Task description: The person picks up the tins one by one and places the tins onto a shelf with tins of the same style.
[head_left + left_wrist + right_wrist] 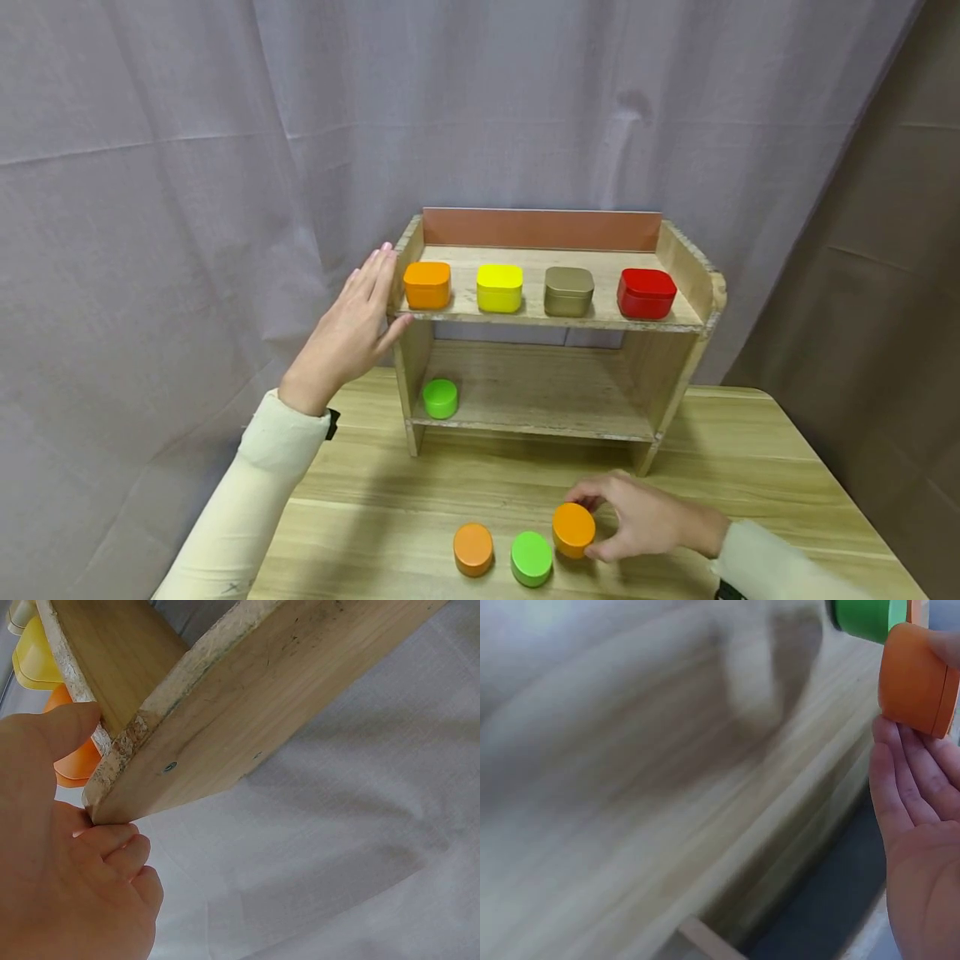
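Observation:
My left hand rests with straight fingers against the left side panel of a small wooden shelf. Its thumb touches the front edge, as the left wrist view also shows. At the front right, my right hand pinches an orange round tin between thumb and fingers. In the right wrist view that tin has a lid seam. Beside it on the table stand a green round tin and a darker orange round tin. Whether the held tin touches the table, I cannot tell.
On the upper board stand square tins in orange, yellow, olive and red. A small green round tin sits at the lower board's left end. Grey curtain hangs behind the wooden table.

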A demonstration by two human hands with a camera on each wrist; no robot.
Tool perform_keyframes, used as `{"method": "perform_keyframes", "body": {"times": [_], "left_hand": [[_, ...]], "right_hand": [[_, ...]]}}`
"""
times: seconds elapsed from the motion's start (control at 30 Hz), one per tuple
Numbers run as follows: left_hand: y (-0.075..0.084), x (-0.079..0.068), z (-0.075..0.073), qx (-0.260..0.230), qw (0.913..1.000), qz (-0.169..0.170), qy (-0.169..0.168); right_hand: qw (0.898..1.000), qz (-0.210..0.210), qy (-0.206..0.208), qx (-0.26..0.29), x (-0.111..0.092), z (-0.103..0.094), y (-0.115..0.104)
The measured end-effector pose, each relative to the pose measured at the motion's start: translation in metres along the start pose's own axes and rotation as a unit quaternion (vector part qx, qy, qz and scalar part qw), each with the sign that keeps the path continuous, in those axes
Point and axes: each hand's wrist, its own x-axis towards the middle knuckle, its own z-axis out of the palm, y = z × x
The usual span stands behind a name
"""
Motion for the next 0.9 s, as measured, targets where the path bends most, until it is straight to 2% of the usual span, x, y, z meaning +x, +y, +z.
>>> {"method": "perform_keyframes", "body": {"times": [0.17,0.33,0.43,0.67,0.9], "left_hand": [[0.000,0.000,0.000,0.000,1.0000,-0.001,-0.003],[0.000,0.001,0.000,0.001,1.0000,0.000,-0.001],[-0.001,0.001,0.000,0.000,1.0000,0.001,0.000],[0.000,0.001,0.001,-0.001,1.0000,0.001,-0.002],[-0.001,0.001,0.001,-0.003,1.0000,0.002,0.001]], "right_hand": [[1.000,-0.018,-0.002,-0.004,0.017,-0.007,-0.001],[1.000,0.015,-0.023,-0.007,0.037,-0.018,-0.005],[0.999,0.022,-0.025,-0.015,0.051,-0.024,-0.007],[0.999,0.002,0.008,-0.036,0.081,-0.033,-0.008],[0.999,0.020,0.032,-0.027,0.107,-0.044,-0.008]]}}
